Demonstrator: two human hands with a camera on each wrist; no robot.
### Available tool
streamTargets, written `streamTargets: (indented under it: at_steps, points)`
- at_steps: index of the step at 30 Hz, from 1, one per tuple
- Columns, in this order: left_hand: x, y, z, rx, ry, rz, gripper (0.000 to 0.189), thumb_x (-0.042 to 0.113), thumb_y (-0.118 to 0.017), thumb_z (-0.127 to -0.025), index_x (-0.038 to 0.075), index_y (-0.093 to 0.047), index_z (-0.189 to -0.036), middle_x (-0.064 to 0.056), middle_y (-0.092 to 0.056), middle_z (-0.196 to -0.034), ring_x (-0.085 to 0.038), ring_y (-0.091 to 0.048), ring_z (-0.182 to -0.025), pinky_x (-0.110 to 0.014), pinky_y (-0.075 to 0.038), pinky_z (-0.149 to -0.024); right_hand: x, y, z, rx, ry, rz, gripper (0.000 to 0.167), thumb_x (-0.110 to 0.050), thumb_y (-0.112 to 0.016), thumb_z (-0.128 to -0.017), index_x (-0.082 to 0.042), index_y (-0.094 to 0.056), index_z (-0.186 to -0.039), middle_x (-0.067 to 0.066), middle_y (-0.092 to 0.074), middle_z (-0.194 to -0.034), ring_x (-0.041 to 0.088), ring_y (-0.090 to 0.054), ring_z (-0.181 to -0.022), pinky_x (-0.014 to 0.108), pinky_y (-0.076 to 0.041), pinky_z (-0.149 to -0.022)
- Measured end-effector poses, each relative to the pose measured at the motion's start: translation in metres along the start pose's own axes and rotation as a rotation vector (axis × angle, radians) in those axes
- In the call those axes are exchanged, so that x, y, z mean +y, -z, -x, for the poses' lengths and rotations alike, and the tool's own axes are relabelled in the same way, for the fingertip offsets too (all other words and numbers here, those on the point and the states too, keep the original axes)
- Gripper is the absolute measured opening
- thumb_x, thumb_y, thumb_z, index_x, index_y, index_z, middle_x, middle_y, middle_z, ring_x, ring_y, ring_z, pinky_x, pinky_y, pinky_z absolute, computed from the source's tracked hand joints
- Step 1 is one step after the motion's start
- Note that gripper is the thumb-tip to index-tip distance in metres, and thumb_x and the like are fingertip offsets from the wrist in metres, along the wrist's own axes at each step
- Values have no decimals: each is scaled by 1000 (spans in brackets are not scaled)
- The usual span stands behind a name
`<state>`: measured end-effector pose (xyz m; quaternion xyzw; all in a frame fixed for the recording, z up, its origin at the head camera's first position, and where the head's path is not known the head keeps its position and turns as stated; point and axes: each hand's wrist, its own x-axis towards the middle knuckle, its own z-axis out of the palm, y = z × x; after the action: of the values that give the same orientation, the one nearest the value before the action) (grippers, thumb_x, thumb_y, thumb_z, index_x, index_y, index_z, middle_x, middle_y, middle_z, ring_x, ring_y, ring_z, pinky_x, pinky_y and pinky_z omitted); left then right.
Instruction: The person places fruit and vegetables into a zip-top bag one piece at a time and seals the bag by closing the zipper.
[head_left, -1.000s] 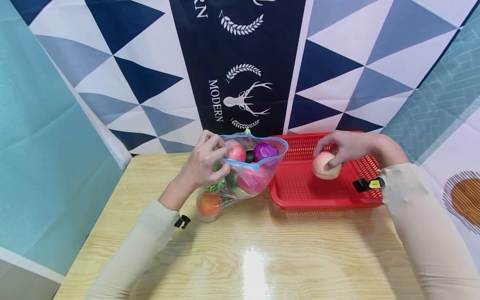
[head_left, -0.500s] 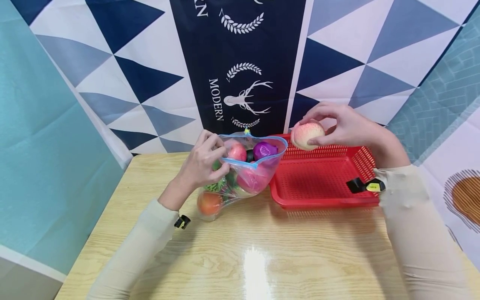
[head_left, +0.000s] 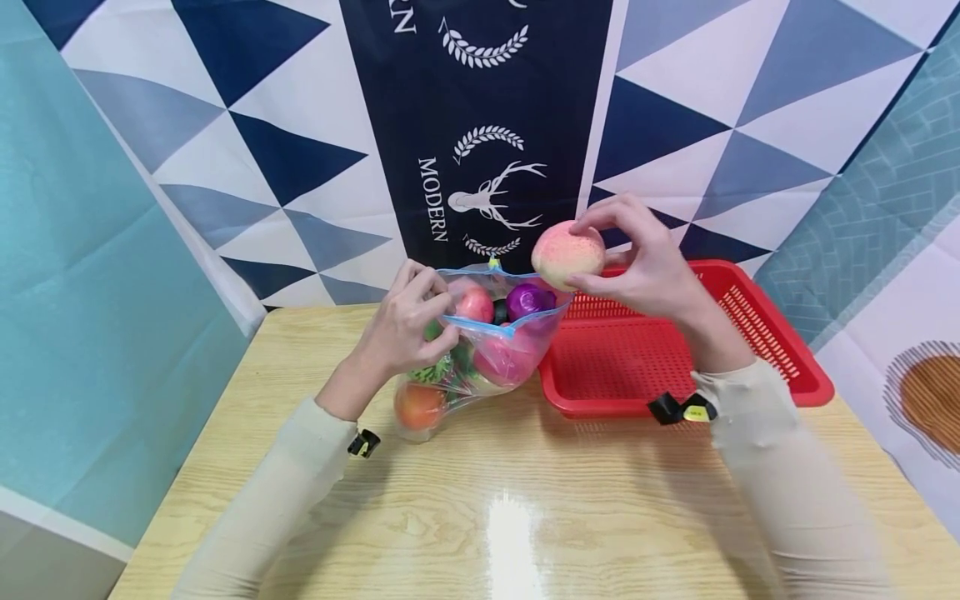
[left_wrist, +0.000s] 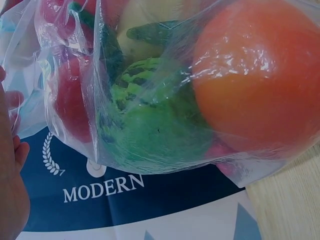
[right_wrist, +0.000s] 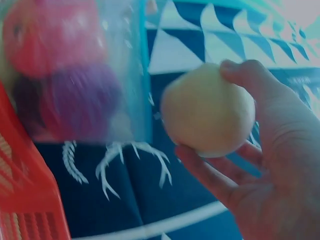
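Note:
My left hand pinches the rim of a clear zip bag with a blue seal, holding its mouth open. Inside the bag show a red-pink fruit, a purple vegetable, a green striped melon and an orange fruit. With thumb and fingers, my right hand grips a pink and cream peach at the right end of the bag's opening, a little above it. In the right wrist view the peach hangs beside the blue seal.
A red perforated basket stands on the wooden table, right of the bag and partly under my right forearm. Patterned cloth hangs behind the table, with teal cloth at the left.
My right hand has lifted the peach up out of the red basket and carried it left to the bag's opening. The left hand and the bag have stayed in place.

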<state>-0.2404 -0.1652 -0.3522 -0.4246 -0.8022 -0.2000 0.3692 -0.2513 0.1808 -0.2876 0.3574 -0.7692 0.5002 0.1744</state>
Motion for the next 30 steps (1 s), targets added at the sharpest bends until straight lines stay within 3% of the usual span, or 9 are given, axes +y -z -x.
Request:
streamTargets:
  at_steps: [11, 18, 25, 30]
  points:
    - [-1, -1, 1, 1, 3, 3, 19, 22, -63, -91, 6, -68, -84, -14, -61, -94, -37, -53, -103, -49, -52, -88, -5, -51, -4, -21, 66, -28, 56, 8, -96, -73, 6, -71, -123, 17, -58, -135, 15, -61, -125, 18, -66, -82]
    - [-2, -2, 1, 19, -21, 11, 20, 20, -63, -90, 3, -73, -89, -15, -62, -95, -36, -52, -99, -48, -48, -85, -8, -63, -3, -27, 92, -35, 53, 4, -97, -74, 4, -71, -121, 9, -59, -134, 25, -62, -130, 20, -66, -85]
    - [-3, -1, 1, 14, -17, 3, 22, 23, -63, -92, 4, -72, -88, -14, -62, -95, -36, -52, -101, -49, -49, -87, -5, -70, 0, -71, 96, 21, 53, 0, -99, -76, 1, -74, -123, 21, -58, -133, 24, -66, -124, 17, -65, -82]
    - [-3, 0, 0, 9, -7, -1, 22, 23, -62, -92, 4, -72, -88, -14, -61, -95, -37, -52, -103, -51, -50, -89, -4, -72, 2, -127, 65, 43, 50, -1, -97, -81, -2, -78, -127, 18, -62, -129, 27, -74, -114, 22, -67, -82]
